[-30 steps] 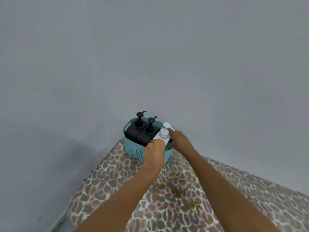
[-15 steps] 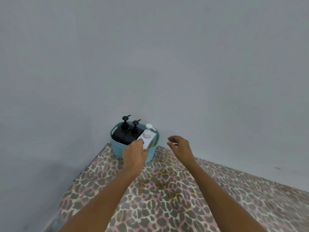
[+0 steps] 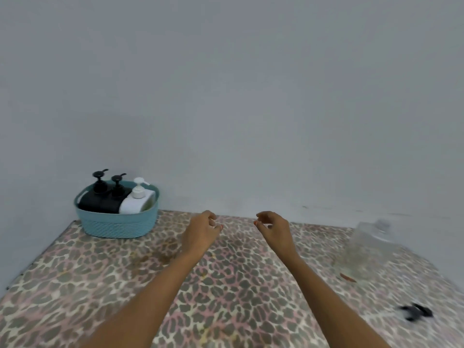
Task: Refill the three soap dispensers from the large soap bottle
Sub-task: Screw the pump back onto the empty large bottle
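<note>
A teal basket (image 3: 118, 223) stands at the table's far left corner. Inside it sit two black pump dispensers (image 3: 100, 197) and one white pump dispenser (image 3: 136, 200), all upright. At the right, a large clear soap bottle (image 3: 364, 244) appears blurred on the table, with a black cap (image 3: 415, 313) lying nearer to me. My left hand (image 3: 202, 233) and my right hand (image 3: 275, 229) hover over the middle of the table, well to the right of the basket. The fingers of both hang loosely curled and hold nothing.
The table wears a leopard-print cloth (image 3: 226, 285) and is set against a plain grey wall (image 3: 251, 96). A small reddish mark (image 3: 347, 278) lies on the cloth near the clear bottle. The table's left edge runs close to the wall.
Both hands let go of the white dispenser in the basket and drew back towards the table's middle. The view swung right, bringing the clear bottle and black cap into sight.
</note>
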